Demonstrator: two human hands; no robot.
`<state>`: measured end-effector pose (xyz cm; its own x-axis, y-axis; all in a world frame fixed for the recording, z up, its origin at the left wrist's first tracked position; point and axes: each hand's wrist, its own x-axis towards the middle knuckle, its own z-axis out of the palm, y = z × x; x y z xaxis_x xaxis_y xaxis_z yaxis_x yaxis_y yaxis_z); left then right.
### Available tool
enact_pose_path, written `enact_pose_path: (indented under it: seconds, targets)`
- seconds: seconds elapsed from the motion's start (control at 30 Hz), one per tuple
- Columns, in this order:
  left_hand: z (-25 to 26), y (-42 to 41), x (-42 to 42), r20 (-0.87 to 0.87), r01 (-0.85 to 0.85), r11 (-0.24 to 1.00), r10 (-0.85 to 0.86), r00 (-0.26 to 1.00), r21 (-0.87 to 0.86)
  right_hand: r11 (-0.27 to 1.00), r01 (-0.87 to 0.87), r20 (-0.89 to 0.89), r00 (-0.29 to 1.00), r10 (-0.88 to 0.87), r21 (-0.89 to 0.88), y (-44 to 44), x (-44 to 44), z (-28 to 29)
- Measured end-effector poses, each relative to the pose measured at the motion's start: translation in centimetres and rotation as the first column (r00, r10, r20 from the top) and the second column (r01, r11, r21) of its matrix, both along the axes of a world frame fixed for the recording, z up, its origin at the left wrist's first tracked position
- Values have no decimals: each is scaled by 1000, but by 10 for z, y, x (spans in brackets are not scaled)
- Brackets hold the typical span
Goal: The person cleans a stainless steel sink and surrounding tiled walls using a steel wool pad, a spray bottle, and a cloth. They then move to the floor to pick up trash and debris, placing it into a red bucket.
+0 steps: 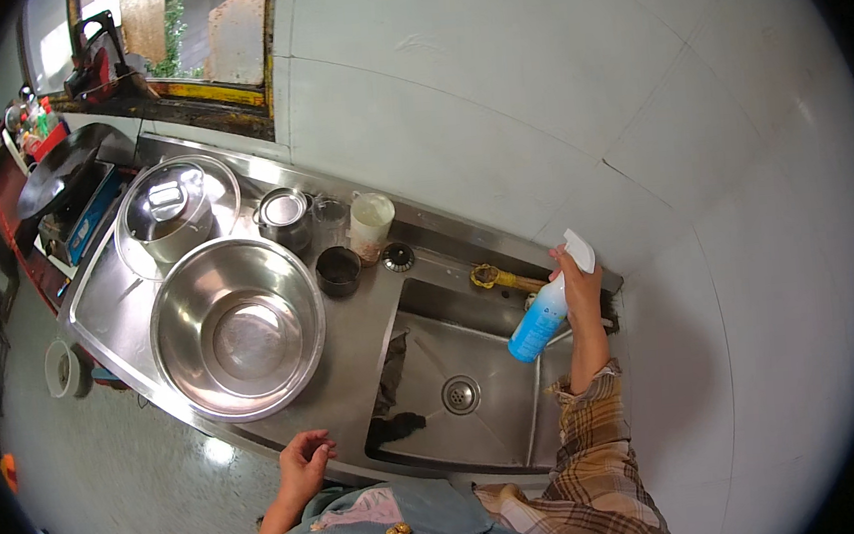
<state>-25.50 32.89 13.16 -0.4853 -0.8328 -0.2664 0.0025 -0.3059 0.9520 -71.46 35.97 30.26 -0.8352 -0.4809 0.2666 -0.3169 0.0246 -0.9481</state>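
Observation:
My right hand (579, 283) grips the neck of a blue-and-white spray bottle (539, 321) with a white trigger head. The bottle leans, its base hanging over the right part of a stainless steel sink (441, 356). Loosely curled and holding nothing, my left hand (307, 459) is at the counter's front edge, left of the sink. A dark cloth (399, 426) lies in the sink's near left corner, and a round drain strainer (460, 395) sits in its floor. Behind the sink, a yellow-handled tool (507, 279) rests on the ledge.
A large steel basin (239, 328) stands on the counter (347, 348). Behind it are a glass-lidded pot (171, 212), a lidded metal pot (285, 216), a plastic jug (372, 225) and a dark cup (338, 272). A wok (62, 175) sits at far left. The tiled wall (705, 365) borders the right side.

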Motion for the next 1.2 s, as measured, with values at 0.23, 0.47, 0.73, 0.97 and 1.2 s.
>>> enact_pose_path:
  seconds: [0.23, 0.47, 0.73, 0.97, 1.2]
  targets:
    - [10, -6, -15, 39, 101, 995, -100, 994, -17, 994, -104, 82, 991, 101, 37, 4, 6, -21]
    - [3, -5, -22, 31, 94, 995, -93, 995, -29, 996, 88, 74, 993, -87, -4, 20, -18, -29]
    - [7, -2, -18, 41, 97, 995, -96, 995, -12, 995, 104, 88, 991, -104, 0, 16, -27, -45]
    - [18, -3, -29, 234, 259, 928, -199, 952, -266, 915, -396, -38, 918, 394, -76, -6, 106, -40]
    - [-3, -11, -40, 384, 258, 863, -82, 920, -435, 864, -503, -192, 852, 488, -35, -90, 221, -115]
